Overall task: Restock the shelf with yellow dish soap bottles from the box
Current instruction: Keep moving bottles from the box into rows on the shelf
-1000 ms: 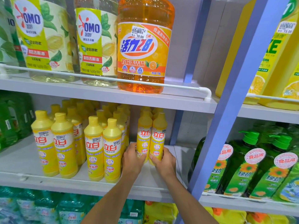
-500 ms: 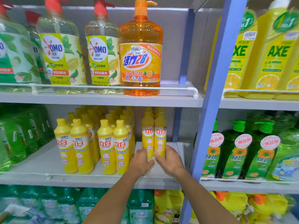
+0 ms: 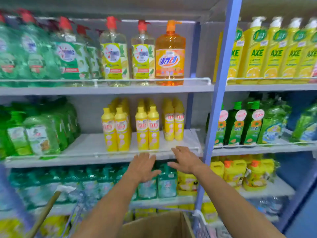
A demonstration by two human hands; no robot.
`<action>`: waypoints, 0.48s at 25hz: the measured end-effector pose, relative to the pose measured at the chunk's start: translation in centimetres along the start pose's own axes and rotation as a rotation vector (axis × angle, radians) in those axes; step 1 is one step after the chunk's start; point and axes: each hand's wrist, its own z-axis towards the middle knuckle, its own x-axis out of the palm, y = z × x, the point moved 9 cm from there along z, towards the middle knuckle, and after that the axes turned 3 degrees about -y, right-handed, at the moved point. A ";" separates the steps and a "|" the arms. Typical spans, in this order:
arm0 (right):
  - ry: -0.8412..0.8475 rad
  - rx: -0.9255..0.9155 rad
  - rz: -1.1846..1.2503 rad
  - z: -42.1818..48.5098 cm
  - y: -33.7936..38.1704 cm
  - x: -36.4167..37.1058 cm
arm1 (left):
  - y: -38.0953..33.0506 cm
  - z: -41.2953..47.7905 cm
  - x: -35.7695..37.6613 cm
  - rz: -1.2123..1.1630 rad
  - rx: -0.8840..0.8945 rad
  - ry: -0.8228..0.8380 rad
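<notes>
left hand [image 3: 143, 166], right hand [image 3: 186, 160] above brown cardboard box [image 3: 154, 225]; fingers [image 3: 145, 157] splayed, empty. left marginally nearer. upright yellow plastic soap bottles [image 3: 142, 129] higher up; box contents unseen.

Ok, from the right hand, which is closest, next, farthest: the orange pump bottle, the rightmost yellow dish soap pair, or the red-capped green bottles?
1. Rightmost yellow dish soap pair, middle shelf, just above the right hand.
2. Orange pump bottle, upper shelf, higher up.
3. Red-capped green bottles, upper shelf, far left.
</notes>
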 end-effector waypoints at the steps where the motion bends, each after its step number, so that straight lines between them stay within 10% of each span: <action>1: 0.006 -0.021 -0.014 -1.1 2.1 0.7 | 1.3 -2.3 0.5 0.010 -0.025 0.016; 12: 0.287 -0.125 0.039 -9.7 17.6 18.0 | 7.8 -23.6 15.4 -0.219 -0.279 0.318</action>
